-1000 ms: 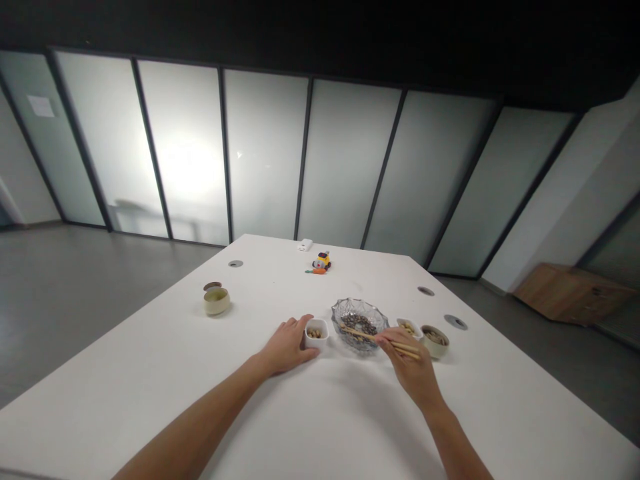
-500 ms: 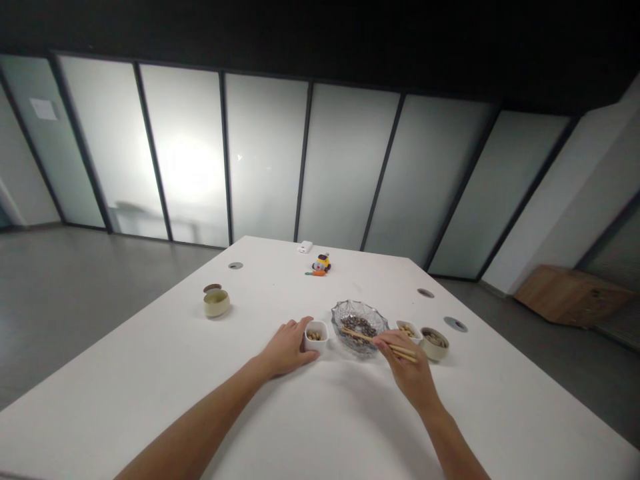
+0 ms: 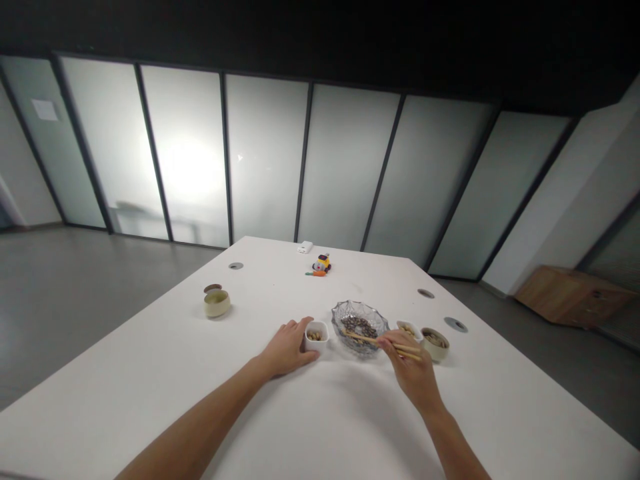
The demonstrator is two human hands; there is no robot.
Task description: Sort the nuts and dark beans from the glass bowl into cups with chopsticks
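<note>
My left hand curls round the side of a small white square bowl, thumb in front and fingers behind. Small brownish, nut-like pieces lie in that bowl. Wooden chopsticks are gripped in my right hand, their tips inside a clear cut-glass bowl. Dark seed-like pieces cover part of the glass bowl's bottom. Whether the tips pinch a piece is too small to tell. Behind my right hand is a second white bowl, partly hidden, with pale pieces in it.
A cream round bowl with pieces inside stands at the right. Another cream bowl sits at the left, a brown round lid-like disc behind it. Farther back are a yellow toy vehicle, a toy carrot and a white box-like device.
My right hand and the chopsticks have shifted slightly to the right, with the tips still in the glass bowl. My left hand and the white bowl stay in place.
</note>
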